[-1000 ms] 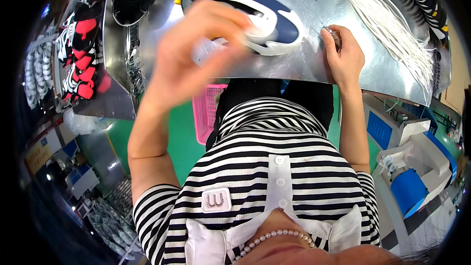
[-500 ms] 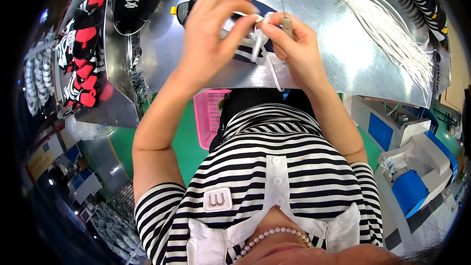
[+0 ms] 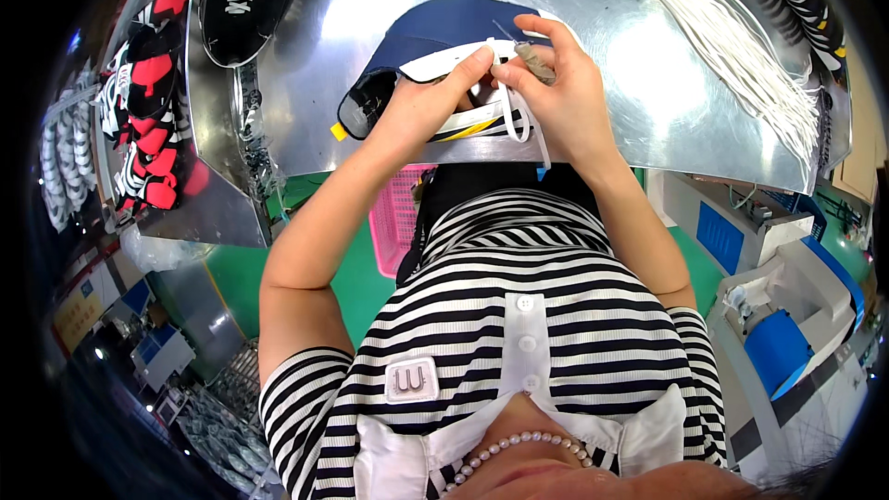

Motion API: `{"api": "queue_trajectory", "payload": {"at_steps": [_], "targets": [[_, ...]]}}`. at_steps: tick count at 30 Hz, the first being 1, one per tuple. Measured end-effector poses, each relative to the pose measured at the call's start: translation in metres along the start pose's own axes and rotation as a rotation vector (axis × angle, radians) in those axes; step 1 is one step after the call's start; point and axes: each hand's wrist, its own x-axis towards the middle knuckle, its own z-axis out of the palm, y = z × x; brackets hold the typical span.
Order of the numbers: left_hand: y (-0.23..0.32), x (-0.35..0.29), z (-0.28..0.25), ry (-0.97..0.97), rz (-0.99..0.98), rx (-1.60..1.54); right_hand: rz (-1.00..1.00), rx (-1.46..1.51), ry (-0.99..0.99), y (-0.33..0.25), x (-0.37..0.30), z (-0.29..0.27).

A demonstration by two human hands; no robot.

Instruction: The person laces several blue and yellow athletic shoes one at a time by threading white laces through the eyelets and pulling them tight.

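Holding a navy-and-white shoe upper (image 3: pixel 444 23) with a white lace (image 3: pixel 543 150), at upper centre of the frame.
Gripping the upper's white edge with left hand (image 3: pixel 431 97), partly hidden inside; clasping a beige-handled awl (image 3: pixel 535 65) in right hand (image 3: pixel 565 93), with fingertips at the lace, over a steel table (image 3: pixel 306 120).

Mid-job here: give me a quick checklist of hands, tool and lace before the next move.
1. Left hand steadying the navy-and-white shoe upper: ok.
2. Right hand holding the pointed tool: ok.
3. White lace pulled snug: not ok, it hangs loose below the fingers.
4. Lace through an eyelet: cannot tell, fingers cover the spot.
5. Spare lace bundle apart from the shoe upper: ok.
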Motion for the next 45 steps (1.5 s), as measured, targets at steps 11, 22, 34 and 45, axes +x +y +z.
{"api": "queue_trajectory", "payload": {"at_steps": [11,22,34,45], "targets": [[-0.018,-0.009,0.014,0.160,0.303,0.016,-0.153,-0.107,-0.048,-0.013,-0.024,-0.020],[-0.013,-0.011,0.022,0.142,0.369,0.039,-0.165,-0.059,-0.038,-0.012,-0.027,-0.029],[-0.025,-0.012,0.033,0.110,0.662,0.317,-0.276,-0.559,-0.081,-0.016,-0.010,-0.017],[-0.001,0.000,0.020,-0.051,0.255,0.160,-0.113,-0.082,0.051,0.011,0.007,-0.027]]}}
